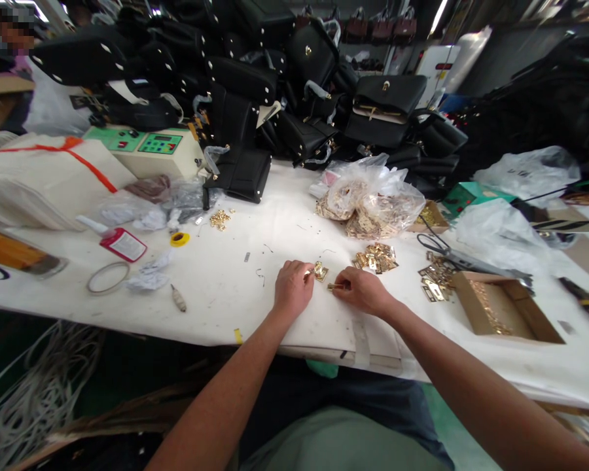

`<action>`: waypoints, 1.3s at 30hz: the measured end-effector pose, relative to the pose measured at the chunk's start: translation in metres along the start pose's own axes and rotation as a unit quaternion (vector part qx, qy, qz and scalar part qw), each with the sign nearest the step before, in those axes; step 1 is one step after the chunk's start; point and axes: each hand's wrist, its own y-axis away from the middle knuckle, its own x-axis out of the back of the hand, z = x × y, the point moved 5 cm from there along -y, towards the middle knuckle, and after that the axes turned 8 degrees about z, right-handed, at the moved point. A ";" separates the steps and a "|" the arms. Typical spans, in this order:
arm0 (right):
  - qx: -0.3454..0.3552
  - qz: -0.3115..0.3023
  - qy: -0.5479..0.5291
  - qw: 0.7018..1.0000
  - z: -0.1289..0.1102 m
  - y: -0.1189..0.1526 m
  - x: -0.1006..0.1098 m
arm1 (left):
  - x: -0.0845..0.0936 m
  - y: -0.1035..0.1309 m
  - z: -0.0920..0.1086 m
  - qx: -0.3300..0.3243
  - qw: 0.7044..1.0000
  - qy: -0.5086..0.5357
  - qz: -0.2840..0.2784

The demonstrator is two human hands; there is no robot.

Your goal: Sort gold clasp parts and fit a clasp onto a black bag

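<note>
My left hand (293,288) is closed at the middle of the white tabletop (235,261), its thumb and fingers pinched on a small gold metal piece. A gold metal fitting (321,271) lies between my two hands, close to the left fingertips. My right hand (363,290) pinches a gold metal plate (338,286), held nearly edge-on just right of that fitting. Beyond my right hand is a pile of gold metal plates (377,258). What exactly the left fingers grip is mostly hidden.
At the right are a cardboard box (530,320) with small gold parts, more metal plates (436,281) and scissors (471,252). Plastic bags of parts (377,203) and black handbags (245,170) stand behind. Left are a red bottle (124,244) and a tape roll (179,239).
</note>
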 end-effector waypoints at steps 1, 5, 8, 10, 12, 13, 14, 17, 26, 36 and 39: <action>-0.003 -0.001 0.009 1.000 0.004 0.002 0.003 | 0.000 0.000 -0.001 0.003 1.000 -0.006 0.001; -0.050 0.029 0.103 0.993 0.032 0.006 0.024 | -0.001 0.001 -0.004 0.014 1.000 -0.025 0.008; -0.053 0.120 0.156 0.979 0.038 0.006 0.043 | -0.001 0.001 -0.004 0.018 0.999 -0.032 0.003; -0.024 0.168 0.149 0.974 0.028 0.003 0.045 | -0.001 0.001 -0.003 0.020 0.999 -0.037 -0.003; -0.001 0.178 0.120 0.977 0.011 -0.002 0.035 | 0.000 0.000 -0.002 0.020 0.999 -0.040 -0.008; 0.010 0.174 0.105 0.979 0.001 -0.005 0.028 | 0.000 0.000 -0.001 0.021 0.999 -0.041 -0.010; 0.021 0.167 0.093 0.981 -0.009 -0.009 0.019 | 0.001 0.000 -0.001 0.021 0.999 -0.041 -0.012; 0.039 0.141 0.081 0.986 -0.031 -0.018 -0.005 | 0.003 -0.001 0.001 0.024 0.999 -0.035 -0.013; 0.032 0.120 0.078 0.989 -0.025 -0.020 -0.010 | 0.000 0.000 0.003 -0.007 0.998 -0.035 -0.043; 0.047 0.106 0.175 0.978 -0.014 -0.020 0.006 | 0.001 -0.001 0.001 0.001 0.998 -0.038 -0.041; 0.027 0.110 0.217 0.970 0.008 -0.016 0.025 | -0.001 0.000 -0.002 0.010 0.999 -0.022 -0.032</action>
